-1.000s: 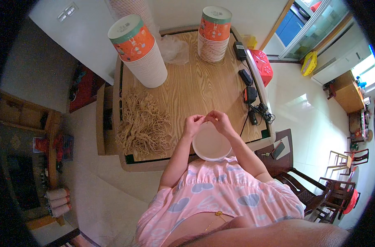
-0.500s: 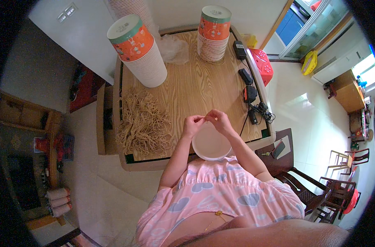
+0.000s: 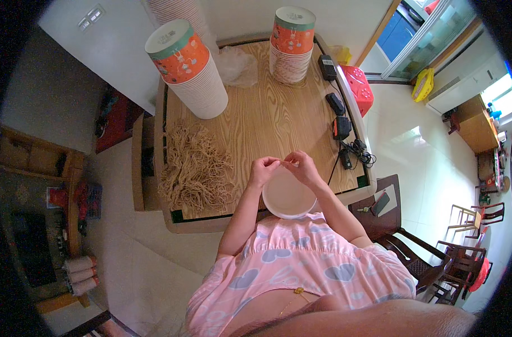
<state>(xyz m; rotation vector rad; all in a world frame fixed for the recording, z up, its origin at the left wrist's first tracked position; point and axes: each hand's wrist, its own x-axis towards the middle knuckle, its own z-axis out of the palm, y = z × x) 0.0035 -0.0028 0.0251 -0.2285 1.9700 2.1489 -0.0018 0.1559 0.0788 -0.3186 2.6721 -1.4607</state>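
Hands meet above a white bowl (image 3: pixel 288 196) at the near edge of the wooden table (image 3: pixel 267 123): left hand (image 3: pixel 264 168) and right hand (image 3: pixel 301 166) pinch one thin string (image 3: pixel 282 163) between their fingertips. Pile of tan strings (image 3: pixel 195 168) lies to the left, and two stacks of paper cups (image 3: pixel 191 78) stand at the far side.

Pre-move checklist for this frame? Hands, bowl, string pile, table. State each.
1. Left hand and right hand both in view over the bowl: ok.
2. Both hands pinch a thin string between them: cannot tell, too small.
3. White bowl sits at the table's near edge, below the hands: ok.
4. Pile of tan strings lies to the left hand's side, apart from it: ok.
5. Two cup stacks stand upright at the far side of the wooden table: ok.
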